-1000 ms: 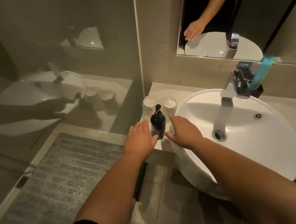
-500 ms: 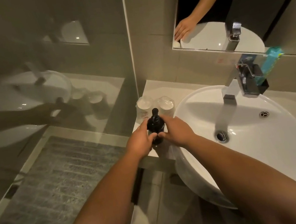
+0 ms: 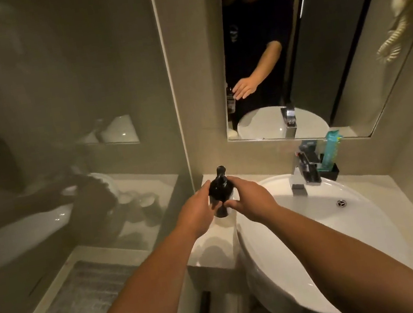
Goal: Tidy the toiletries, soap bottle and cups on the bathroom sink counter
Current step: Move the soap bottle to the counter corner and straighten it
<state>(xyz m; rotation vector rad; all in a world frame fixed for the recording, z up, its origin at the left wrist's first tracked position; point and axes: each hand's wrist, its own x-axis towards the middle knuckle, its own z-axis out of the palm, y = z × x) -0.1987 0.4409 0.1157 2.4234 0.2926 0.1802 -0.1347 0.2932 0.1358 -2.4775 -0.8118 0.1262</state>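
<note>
Black glossy pump soap bottle (image 3: 220, 190) has shifted from the near counter edge toward the far left corner of the pale stone counter (image 3: 214, 247), so repositioning looks nearly done. Left hand (image 3: 196, 212) grips its left side; right hand (image 3: 250, 199) pinches the right side. Bottle upright between both hands, left of the white round basin (image 3: 346, 228). Clear cups hidden now.

Glossy dark soap bottle (image 3: 219, 191), possibly plastic, glossy white basin (image 3: 346, 228), chrome tap (image 3: 306, 171)
</note>
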